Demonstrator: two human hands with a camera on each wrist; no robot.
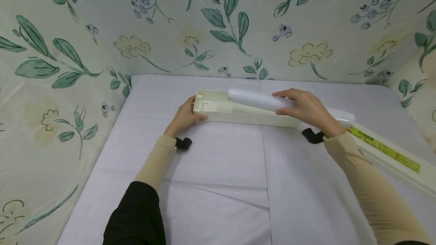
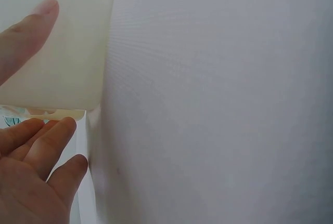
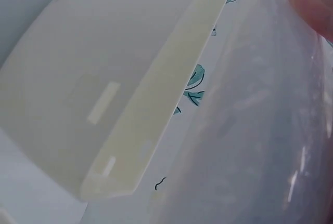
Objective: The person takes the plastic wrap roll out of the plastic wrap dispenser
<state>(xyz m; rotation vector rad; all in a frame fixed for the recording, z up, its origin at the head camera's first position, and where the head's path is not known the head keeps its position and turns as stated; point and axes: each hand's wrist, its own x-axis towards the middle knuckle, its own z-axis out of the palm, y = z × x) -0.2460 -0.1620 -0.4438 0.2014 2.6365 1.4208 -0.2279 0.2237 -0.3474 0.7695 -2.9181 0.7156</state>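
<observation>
A long cream plastic box (image 1: 245, 118) lies lengthwise on the table with its top open. My left hand (image 1: 184, 116) grips its left end, the thumb on the front wall; in the left wrist view, the fingers (image 2: 54, 143) reach round the end of the box (image 2: 78, 63). My right hand (image 1: 304, 109) holds a shiny, whitish roll of cling film (image 1: 253, 99) from above, thumb and fingers on opposite sides. The roll slants over the box and sticks out past its right end. In the right wrist view the roll (image 3: 244, 109) runs alongside the box wall (image 3: 104, 52).
A long cream lid-like piece (image 1: 405, 177) with a yellow label (image 1: 385, 148) lies slanted at the right, beyond my right forearm. White cloth covers the table (image 1: 218, 184). Leaf-patterned fabric (image 1: 153, 22) hangs behind and at both sides.
</observation>
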